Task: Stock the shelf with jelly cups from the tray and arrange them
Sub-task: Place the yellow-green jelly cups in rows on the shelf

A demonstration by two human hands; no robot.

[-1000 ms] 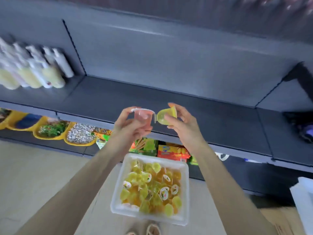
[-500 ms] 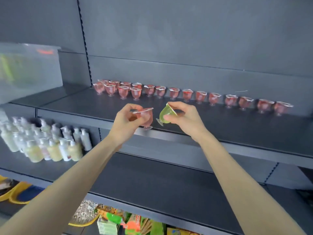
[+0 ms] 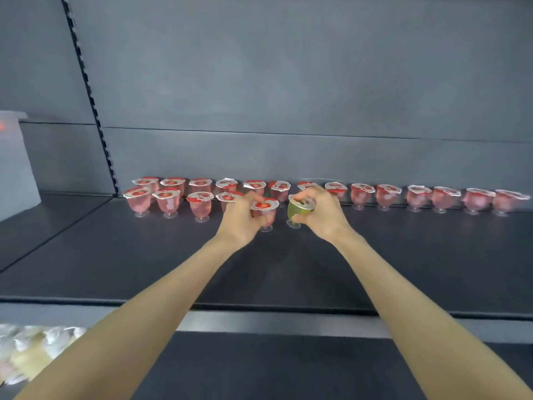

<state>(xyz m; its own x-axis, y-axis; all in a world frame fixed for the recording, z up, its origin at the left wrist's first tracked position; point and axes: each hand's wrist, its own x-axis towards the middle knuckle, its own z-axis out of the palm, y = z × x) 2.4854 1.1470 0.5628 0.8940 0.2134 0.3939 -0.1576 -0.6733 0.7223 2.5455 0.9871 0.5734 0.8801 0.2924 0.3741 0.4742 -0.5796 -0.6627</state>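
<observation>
- Head view, progress: the shelf (image 3: 115, 255) carries a long back row of pink cups (image 3: 418, 197) across the middle of the frame. A shorter front row (image 3: 168, 200) has been begun at the back row's left end. The stocking looks well under way, but the front row covers only the left part, so much of it is left to fill.
- Head view, hands: the left hand (image 3: 239, 217) grasps a pink jelly cup (image 3: 264, 207), fingers curled round its body, at the right end of the front row. Whether its foot touches the board cannot be told.
- The right hand (image 3: 323, 215) clasps a green jelly cup (image 3: 298, 210) just beside the pink one — the only green cup in sight.
- Head view, containers: the tray is out of frame, so its remaining stock cannot be judged.
- A pale box (image 3: 14, 168) stands at the left edge with its contents hidden. Blurred pale bottles (image 3: 31, 350) sit at the lower left.
</observation>
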